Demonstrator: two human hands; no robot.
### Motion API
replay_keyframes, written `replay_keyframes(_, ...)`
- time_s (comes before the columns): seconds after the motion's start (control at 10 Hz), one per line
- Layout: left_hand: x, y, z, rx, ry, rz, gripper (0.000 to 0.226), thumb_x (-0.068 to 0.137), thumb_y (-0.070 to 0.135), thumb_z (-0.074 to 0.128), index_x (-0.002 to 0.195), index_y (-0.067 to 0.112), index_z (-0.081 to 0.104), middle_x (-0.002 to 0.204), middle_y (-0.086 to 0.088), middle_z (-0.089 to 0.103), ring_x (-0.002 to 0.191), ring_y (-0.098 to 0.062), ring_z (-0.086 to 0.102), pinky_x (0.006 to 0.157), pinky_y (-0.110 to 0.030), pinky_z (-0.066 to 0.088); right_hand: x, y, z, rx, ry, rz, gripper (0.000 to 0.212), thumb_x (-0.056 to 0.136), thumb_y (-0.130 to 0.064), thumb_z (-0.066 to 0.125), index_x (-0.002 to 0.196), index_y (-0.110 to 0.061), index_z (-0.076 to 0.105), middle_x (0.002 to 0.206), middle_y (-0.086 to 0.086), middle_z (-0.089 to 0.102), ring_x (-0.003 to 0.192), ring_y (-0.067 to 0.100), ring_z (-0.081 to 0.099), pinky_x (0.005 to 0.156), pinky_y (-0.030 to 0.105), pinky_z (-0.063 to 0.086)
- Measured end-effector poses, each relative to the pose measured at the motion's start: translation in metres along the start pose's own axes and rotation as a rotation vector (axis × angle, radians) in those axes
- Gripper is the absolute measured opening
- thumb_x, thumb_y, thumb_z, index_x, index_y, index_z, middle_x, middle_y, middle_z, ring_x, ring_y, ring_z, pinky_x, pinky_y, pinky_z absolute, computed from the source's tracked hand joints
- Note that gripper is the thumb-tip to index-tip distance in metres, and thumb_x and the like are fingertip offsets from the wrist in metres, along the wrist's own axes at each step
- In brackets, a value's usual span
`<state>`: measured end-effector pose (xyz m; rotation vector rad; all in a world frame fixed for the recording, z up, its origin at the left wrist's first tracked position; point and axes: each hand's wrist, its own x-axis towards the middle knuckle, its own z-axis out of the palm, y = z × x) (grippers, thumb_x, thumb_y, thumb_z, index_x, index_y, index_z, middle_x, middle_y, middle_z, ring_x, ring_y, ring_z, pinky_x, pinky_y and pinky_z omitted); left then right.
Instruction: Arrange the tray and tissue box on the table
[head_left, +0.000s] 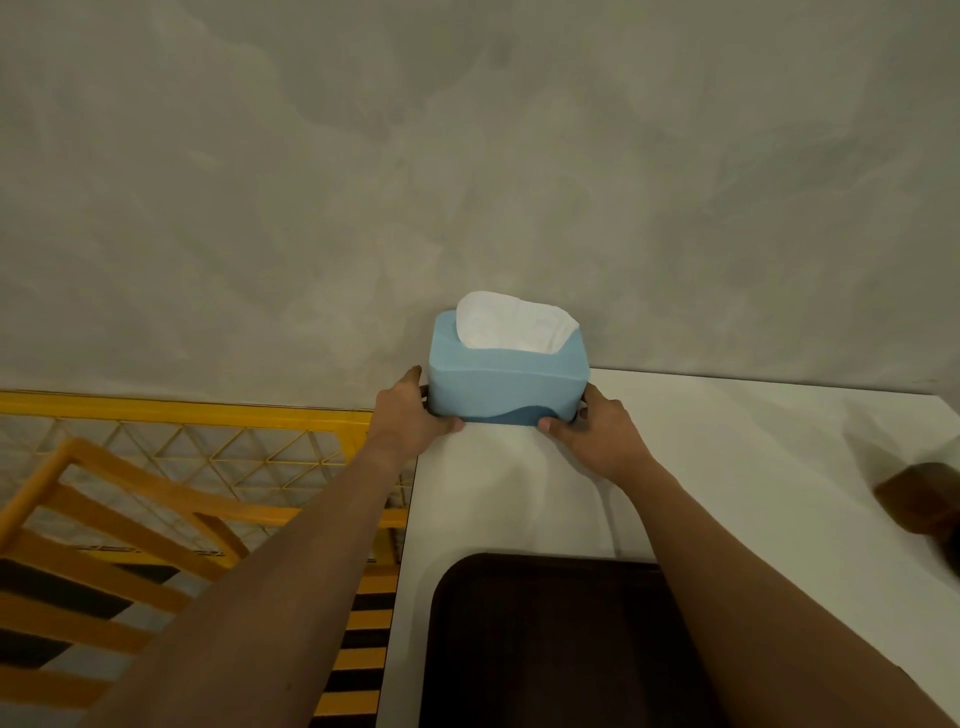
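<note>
A light blue tissue box (506, 382) with a white tissue sticking out of its top stands at the far left corner of the white table (727, 467), close to the grey wall. My left hand (410, 415) grips its left end and my right hand (597, 431) grips its right end, thumbs along the front bottom edge. A dark brown tray (545, 639) with rounded corners lies flat on the table near me, partly under my right forearm.
A blurred dark brown object (919, 499) sits at the table's right edge. Left of the table stand a yellow wire grid panel (208, 441) and an orange wooden frame (104, 519). Yellow and black stripes mark the floor below.
</note>
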<state>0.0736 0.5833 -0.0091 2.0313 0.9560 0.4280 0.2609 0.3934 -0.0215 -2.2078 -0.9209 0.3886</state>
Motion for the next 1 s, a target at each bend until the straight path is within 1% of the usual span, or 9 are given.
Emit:
replay_keyframes(0.1, -0.001, -0.002, 0.002, 0.003, 0.021, -0.013, 0.086, 0.068, 0.026, 0.092, 0.136, 0.002, 0.046, 0.13, -0.015, 0.067, 0.117, -0.032, 0.065, 0.082, -0.028, 0.047, -0.001, -0.001, 0.0, -0.01, 0.029, -0.034, 0.046, 0.083, -0.041, 0.077, 0.12, -0.02, 0.058, 0.103, -0.004, 0.064, 0.098, 0.025, 0.062, 0.075, 0.03, 0.046)
replay_keyframes(0.2, -0.002, -0.002, 0.003, 0.003, 0.036, -0.03, 0.097, 0.069, 0.027, 0.092, 0.145, 0.002, 0.038, 0.133, -0.016, 0.065, 0.121, -0.033, 0.062, 0.091, -0.036, 0.05, -0.001, -0.004, -0.001, -0.02, 0.013, -0.034, 0.047, 0.085, -0.039, 0.076, 0.121, -0.017, 0.058, 0.109, 0.003, 0.068, 0.097, 0.025, 0.063, 0.076, 0.031, 0.047)
replay_keyframes(0.3, -0.001, -0.002, 0.003, 0.003, 0.037, -0.039, 0.096, 0.07, 0.027, 0.091, 0.146, 0.002, 0.037, 0.133, -0.016, 0.065, 0.121, -0.034, 0.062, 0.093, -0.038, 0.05, 0.0, -0.005, -0.003, -0.025, 0.008, -0.03, 0.047, 0.086, -0.038, 0.075, 0.123, -0.015, 0.058, 0.114, 0.006, 0.068, 0.101, 0.028, 0.063, 0.08, 0.033, 0.048)
replay_keyframes(0.4, 0.0, -0.002, 0.003, 0.015, 0.027, -0.029, 0.092, 0.07, 0.026, 0.091, 0.142, 0.002, 0.038, 0.132, -0.017, 0.066, 0.119, -0.035, 0.063, 0.09, -0.038, 0.051, -0.002, -0.006, -0.003, -0.021, 0.011, -0.028, 0.048, 0.086, -0.038, 0.075, 0.125, -0.014, 0.058, 0.116, 0.008, 0.068, 0.103, 0.03, 0.062, 0.084, 0.038, 0.051)
replay_keyframes(0.6, 0.002, -0.001, 0.004, 0.028, 0.016, -0.031, 0.088, 0.072, 0.026, 0.09, 0.14, 0.002, 0.04, 0.135, -0.017, 0.064, 0.12, -0.035, 0.063, 0.094, -0.041, 0.052, -0.002, -0.008, -0.003, -0.028, 0.003, -0.019, 0.047, 0.088, -0.037, 0.073, 0.126, -0.014, 0.057, 0.117, 0.009, 0.067, 0.105, 0.031, 0.061, 0.091, 0.045, 0.05)
replay_keyframes(0.7, 0.004, -0.003, 0.004, 0.03, 0.008, -0.033, 0.088, 0.072, 0.025, 0.09, 0.141, 0.002, 0.04, 0.136, -0.017, 0.063, 0.121, -0.035, 0.062, 0.094, -0.041, 0.052, -0.003, -0.008, -0.003, -0.022, 0.009, -0.03, 0.047, 0.088, -0.037, 0.072, 0.126, -0.014, 0.057, 0.116, 0.008, 0.068, 0.105, 0.03, 0.061, 0.09, 0.045, 0.051)
replay_keyframes(0.8, 0.003, -0.001, 0.003, 0.038, -0.004, -0.041, 0.088, 0.074, 0.024, 0.089, 0.143, 0.003, 0.039, 0.138, -0.018, 0.061, 0.122, -0.035, 0.061, 0.096, -0.042, 0.051, -0.004, -0.01, -0.005, -0.023, -0.012, -0.008, 0.05, 0.088, -0.038, 0.073, 0.129, -0.016, 0.055, 0.12, 0.007, 0.067, 0.108, 0.029, 0.06, 0.09, 0.04, 0.049)
replay_keyframes(0.9, 0.001, 0.002, 0.0, 0.041, -0.066, -0.029, 0.099, 0.076, 0.026, 0.087, 0.152, 0.006, 0.026, 0.144, -0.017, 0.056, 0.129, -0.037, 0.055, 0.099, -0.042, 0.048, -0.004, -0.012, -0.01, -0.015, -0.03, 0.008, 0.055, 0.087, -0.04, 0.075, 0.132, -0.016, 0.053, 0.125, 0.006, 0.065, 0.111, 0.028, 0.06, 0.082, 0.031, 0.042)
replay_keyframes(1.0, -0.007, 0.007, -0.006, 0.014, -0.104, -0.051, 0.122, 0.076, 0.033, 0.086, 0.16, 0.012, 0.001, 0.158, -0.014, 0.038, 0.141, -0.036, 0.041, 0.107, -0.041, 0.039, -0.012, -0.017, -0.016, 0.016, 0.004, 0.021, 0.066, 0.083, -0.043, 0.077, 0.137, -0.016, 0.05, 0.132, 0.008, 0.061, 0.113, 0.028, 0.058, 0.081, 0.029, 0.038)
